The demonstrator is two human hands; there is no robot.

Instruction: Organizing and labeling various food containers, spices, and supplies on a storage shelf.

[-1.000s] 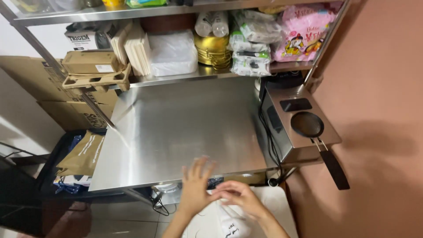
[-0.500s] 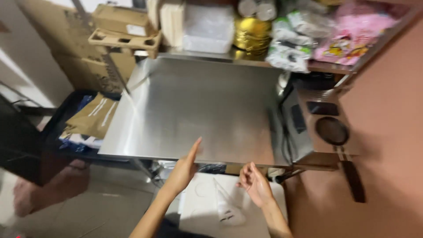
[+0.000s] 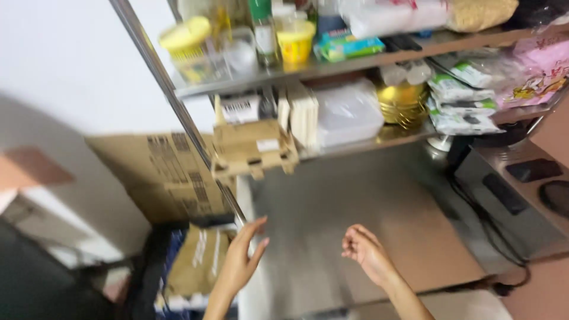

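Note:
My left hand [image 3: 242, 256] is raised over the left edge of the steel table [image 3: 355, 207], fingers spread and holding nothing, close to the slanted metal shelf post [image 3: 178, 112]. My right hand [image 3: 364, 252] hovers above the middle of the table with its fingers loosely curled and nothing visible in it. Neither hand touches the table. The view is blurred by motion.
Cardboard boxes [image 3: 252, 148] and clear plastic containers [image 3: 349, 112] sit on the shelf behind the table, with yellow tubs [image 3: 294, 40] and bottles above. A metal appliance [image 3: 521, 189] stands at the right. Folded cartons [image 3: 160, 172] lean at the left.
The camera has swung up and to the left. Both hands have lifted off the white bag at the table's front edge and now hover higher, over the table.

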